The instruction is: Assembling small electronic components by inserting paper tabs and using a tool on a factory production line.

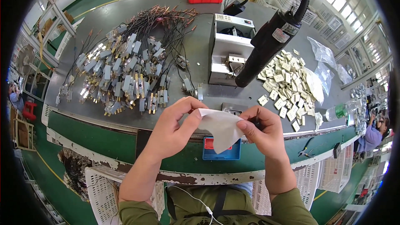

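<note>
A thin white sheet [223,130] like tissue or paper is stretched between my two hands, above the bench's front edge. My left hand [179,126] pinches its upper left corner between thumb and fingers. On the opposite side my right hand [264,130] grips the edge with thumb and curled fingers. The sheet's lower end hangs down to a point. Beneath it lies a blue tray [225,155] with a red box inside, partly covered. Just beyond the sheet a small grey metal fixture [233,109] shows in part.
Left lies a large heap of grey-bodied parts with black leads [125,66]. A black power screwdriver [266,46] hangs before a screw feeder [229,37]. To the right are cream plastic pieces [289,87], clear plastic bags [323,68] and pliers [306,149]. A red bin [205,0] stands at the back.
</note>
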{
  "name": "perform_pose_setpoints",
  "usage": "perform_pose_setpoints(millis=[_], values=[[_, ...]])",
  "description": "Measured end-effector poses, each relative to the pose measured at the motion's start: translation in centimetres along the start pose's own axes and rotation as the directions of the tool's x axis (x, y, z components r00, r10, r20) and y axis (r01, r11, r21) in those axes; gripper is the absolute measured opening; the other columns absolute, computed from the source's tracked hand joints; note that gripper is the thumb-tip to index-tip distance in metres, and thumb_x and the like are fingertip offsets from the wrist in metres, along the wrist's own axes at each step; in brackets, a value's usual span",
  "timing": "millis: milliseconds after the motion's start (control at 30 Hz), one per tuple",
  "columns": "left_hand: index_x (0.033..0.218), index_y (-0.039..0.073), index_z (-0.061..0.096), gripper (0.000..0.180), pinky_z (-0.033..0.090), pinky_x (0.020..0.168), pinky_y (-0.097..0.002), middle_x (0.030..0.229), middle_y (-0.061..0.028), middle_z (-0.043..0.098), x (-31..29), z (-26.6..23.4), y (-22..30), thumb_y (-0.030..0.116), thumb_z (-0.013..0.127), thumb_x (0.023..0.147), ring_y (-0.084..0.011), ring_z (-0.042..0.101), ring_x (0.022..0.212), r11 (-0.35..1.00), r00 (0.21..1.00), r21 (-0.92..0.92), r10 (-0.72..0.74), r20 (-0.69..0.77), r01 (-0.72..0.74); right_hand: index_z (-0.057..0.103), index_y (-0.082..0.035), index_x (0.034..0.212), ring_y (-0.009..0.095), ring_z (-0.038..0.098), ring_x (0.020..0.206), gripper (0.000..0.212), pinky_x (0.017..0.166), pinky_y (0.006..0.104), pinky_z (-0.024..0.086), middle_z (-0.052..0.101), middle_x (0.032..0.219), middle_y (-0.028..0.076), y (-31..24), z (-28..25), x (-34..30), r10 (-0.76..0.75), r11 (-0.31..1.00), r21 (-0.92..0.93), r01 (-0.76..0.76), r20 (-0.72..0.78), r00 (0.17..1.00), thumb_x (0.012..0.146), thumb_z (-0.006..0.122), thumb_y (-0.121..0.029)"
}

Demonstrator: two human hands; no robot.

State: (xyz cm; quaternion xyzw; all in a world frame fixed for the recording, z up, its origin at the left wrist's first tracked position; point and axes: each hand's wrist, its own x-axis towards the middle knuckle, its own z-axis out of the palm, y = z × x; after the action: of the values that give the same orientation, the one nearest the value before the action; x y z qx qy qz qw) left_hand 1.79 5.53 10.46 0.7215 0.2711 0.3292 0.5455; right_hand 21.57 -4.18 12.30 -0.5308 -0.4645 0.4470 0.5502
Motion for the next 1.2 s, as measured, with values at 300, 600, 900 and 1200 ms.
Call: perform_pose_setpoints(millis=[300, 600, 900, 1200], values=[[0.092, 0.001, 0.054, 0.019, 0.042, 0.060, -0.0274, 0.071, -0.0082, 0.054, 0.1, 0.6, 2.2, 0.020, 0.052, 0.094, -0.0158, 0.050, 0.062, 0.990, 0.998, 0.144, 0.023, -0.059, -0.014, 0.056, -0.002, 0.086, 0.002, 0.042, 0.047, 0.015, 0.042, 0.0169, 0.031, 0.056, 0.063, 0.001, 0.9, -0.5, 0.2, 0.115, 0.992, 0.059, -0.115, 0.000, 0.993, 0.088, 0.063, -0.015], [0.091, 0.005, 0.056, 0.014, 0.043, 0.052, -0.0328, 0.067, -0.0123, 0.057, 1.3, -0.2, 3.0, 0.019, 0.057, 0.090, -0.0274, 0.055, 0.056, 0.864, 0.995, 0.495, 0.058, 0.080, -0.090, 0.058, -0.003, 0.089, 0.001, 0.042, 0.048, 0.014, 0.043, 0.0168, 0.030, 0.055, 0.061, -0.002, 2.1, -0.7, 0.9, 0.243, 0.967, -0.093, -0.236, 0.082, 0.966, 0.089, 0.063, -0.016], [0.091, 0.004, 0.059, 0.009, 0.044, 0.056, -0.0313, 0.073, -0.0110, 0.059, 2.0, -2.1, 3.9, 0.012, 0.057, 0.089, -0.0265, 0.056, 0.061, 0.789, 0.975, 0.586, 0.074, 0.209, -0.185, 0.047, 0.002, 0.121, 0.005, 0.047, 0.070, 0.030, 0.058, 0.0204, 0.040, 0.052, 0.086, 0.000, 1.5, 0.1, -1.5, 0.052, 0.998, -0.035, -0.047, 0.157, 0.986, 0.094, 0.049, -0.009], [0.091, 0.007, 0.058, 0.011, 0.047, 0.057, -0.0342, 0.073, -0.0098, 0.061, 2.3, -2.2, 5.0, 0.017, 0.055, 0.090, -0.0272, 0.060, 0.065, 0.752, 0.974, 0.643, -0.010, 0.228, -0.143, 0.034, -0.004, 0.136, 0.007, 0.051, 0.059, 0.038, 0.055, 0.0217, 0.043, 0.059, 0.085, 0.003, 0.3, 3.5, -2.2, 0.271, 0.944, -0.017, -0.330, 0.610, 0.744, 0.100, 0.034, -0.015]])
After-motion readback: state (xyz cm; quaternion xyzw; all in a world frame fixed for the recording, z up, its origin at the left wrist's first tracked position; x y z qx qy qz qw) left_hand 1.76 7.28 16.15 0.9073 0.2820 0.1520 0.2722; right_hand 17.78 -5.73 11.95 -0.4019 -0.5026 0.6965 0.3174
